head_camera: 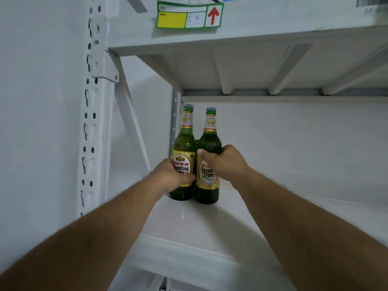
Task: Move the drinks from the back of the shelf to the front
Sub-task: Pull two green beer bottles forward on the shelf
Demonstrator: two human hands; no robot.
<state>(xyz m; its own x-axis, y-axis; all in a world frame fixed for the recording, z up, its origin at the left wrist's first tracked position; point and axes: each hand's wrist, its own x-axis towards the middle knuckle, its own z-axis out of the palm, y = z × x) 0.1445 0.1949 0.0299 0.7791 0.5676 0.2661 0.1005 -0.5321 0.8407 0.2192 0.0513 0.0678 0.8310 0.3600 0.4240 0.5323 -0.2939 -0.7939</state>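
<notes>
Two green glass beer bottles with gold labels stand upright, side by side, at the back left of a white shelf [210,227]. My left hand [170,175] is wrapped around the lower body of the left bottle [184,143]. My right hand [224,162] grips the right bottle [210,141] at its shoulder, covering part of the label. Both bottles rest on the shelf surface and touch each other.
A white perforated upright [90,122] and a diagonal brace [130,122] stand at the left. The shelf above [252,66] hangs close over the bottle tops and carries a green and yellow label with a red arrow [189,15].
</notes>
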